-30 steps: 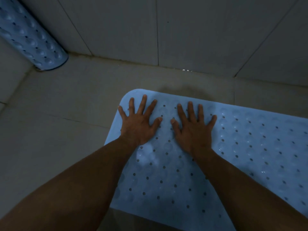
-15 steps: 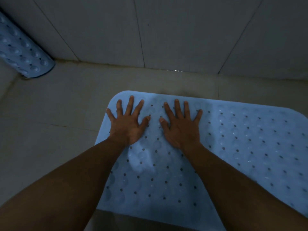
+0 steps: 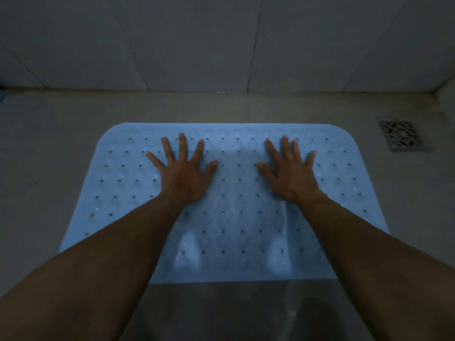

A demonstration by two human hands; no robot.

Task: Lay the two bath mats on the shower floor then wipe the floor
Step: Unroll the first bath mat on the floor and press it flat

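Note:
A light blue bath mat (image 3: 236, 232) with rows of small holes lies flat on the beige shower floor (image 3: 49, 148), its far edge toward the wall. My left hand (image 3: 183, 172) rests palm down on the mat's far left part, fingers spread. My right hand (image 3: 288, 172) presses flat on the far right part, fingers also spread. Neither hand grips anything. A sliver of blue at the left frame edge (image 3: 1, 93) may be the second, rolled mat; too little shows to be sure.
A square metal floor drain (image 3: 401, 135) sits in the floor to the right of the mat. The grey tiled wall (image 3: 221, 45) rises just beyond the mat's far edge. A dark shape fills the bottom of the frame below the mat.
My hands have slid apart across the mat. The view has swung right, so the rolled mat has left the frame on the left and the drain has come into view.

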